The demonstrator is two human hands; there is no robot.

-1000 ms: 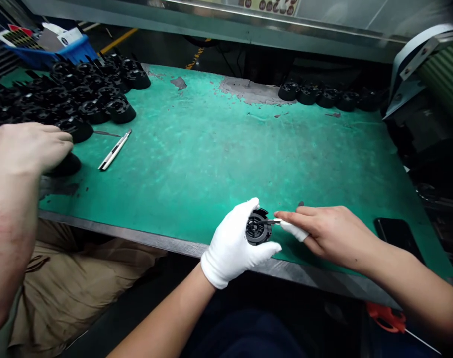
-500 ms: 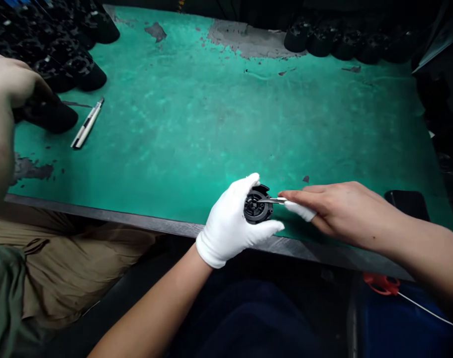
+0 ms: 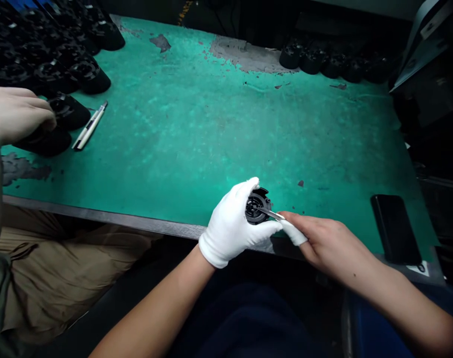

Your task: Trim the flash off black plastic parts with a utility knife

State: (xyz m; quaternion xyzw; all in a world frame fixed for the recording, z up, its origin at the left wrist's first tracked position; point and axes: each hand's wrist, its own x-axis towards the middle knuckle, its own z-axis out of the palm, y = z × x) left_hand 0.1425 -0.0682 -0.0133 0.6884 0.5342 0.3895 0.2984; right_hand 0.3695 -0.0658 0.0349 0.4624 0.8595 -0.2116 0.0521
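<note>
My left hand [image 3: 231, 228], in a white glove, is closed around a small round black plastic part [image 3: 256, 209] just above the near edge of the green table [image 3: 219, 129]. My bare right hand [image 3: 325, 243] pinches a thin metal blade tool [image 3: 273, 215] with a white-wrapped handle; its tip rests on the face of the black part. Both hands sit close together at the table's front edge.
A co-worker's hand [image 3: 15, 114] at the left rests on black parts [image 3: 47, 140] beside a big pile of the same parts [image 3: 43, 54]. A utility knife [image 3: 89, 128] lies near them. More black parts [image 3: 323, 62] line the far right. A black phone [image 3: 395, 228] lies at the right.
My right hand has dropped lower and the blade now angles up into the part from the lower right. The co-worker's hand has shifted among the parts at the left. The view has moved slightly.
</note>
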